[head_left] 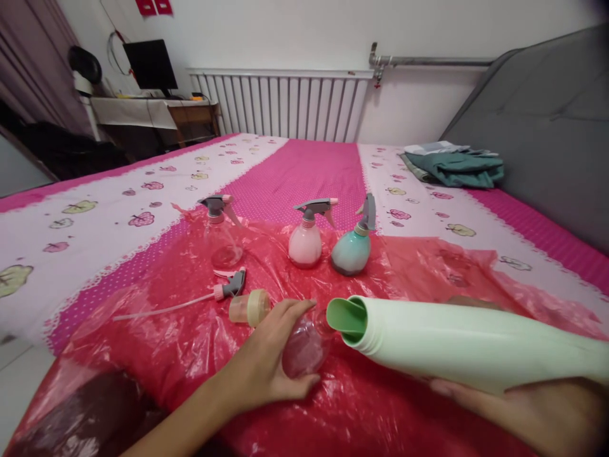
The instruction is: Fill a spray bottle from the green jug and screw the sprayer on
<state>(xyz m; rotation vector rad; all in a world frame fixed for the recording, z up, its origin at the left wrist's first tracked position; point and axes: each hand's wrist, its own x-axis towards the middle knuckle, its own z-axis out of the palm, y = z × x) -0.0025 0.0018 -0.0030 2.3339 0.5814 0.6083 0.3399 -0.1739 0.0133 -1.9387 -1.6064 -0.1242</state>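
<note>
Toward the near edge of the red sheet, which covers part of the bed, the left hand grasps a clear, topless bottle, thumb in front and fingers behind. The bottle's mouth leans right, toward a pale green jug. The right hand grips the jug, thumb along its underside, the other fingers mostly hidden behind it. The jug lies nearly level over the sheet's right half, its spout right by the bottle's mouth; whether they touch I cannot tell.

Just beyond the left hand, a yellowish cap lies on its side. Near it rests a loose spray head, its tube pointing to the sheet's left edge.

Closer to the sheet's far edge are three sprayers: a clear sprayer at left, then a pink sprayer and a teal sprayer side by side, the teal one tilted. Folded cloths lie near the bed's far right corner.
</note>
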